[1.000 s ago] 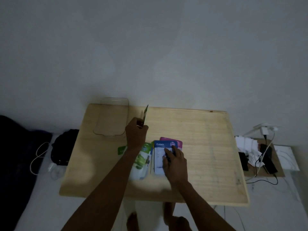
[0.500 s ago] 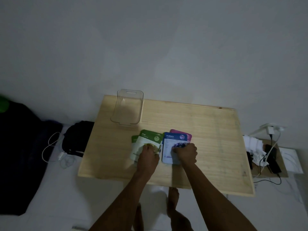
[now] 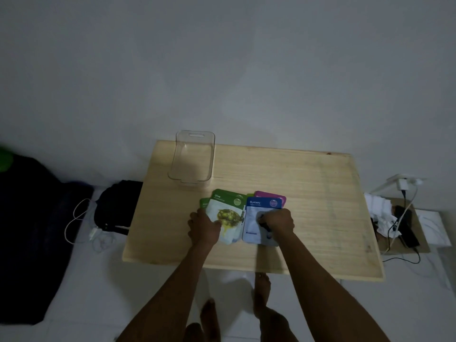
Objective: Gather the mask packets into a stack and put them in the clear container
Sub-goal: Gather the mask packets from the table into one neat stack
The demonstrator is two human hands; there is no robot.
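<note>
table: pale wood, visible straight grain, matt
clear container: transparent plastic, smooth, faint sheen on its rim
Olive packet: printed foil or plastic, smooth, slightly glossy
Blueberry packet: same smooth printed finish
wall: plain, matt
bag: black cloth, dull

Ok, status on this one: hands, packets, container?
Left hand on Olive packet, right hand on Blueberry packet. Packets unstacked. Clear container empty, path clear.
</note>
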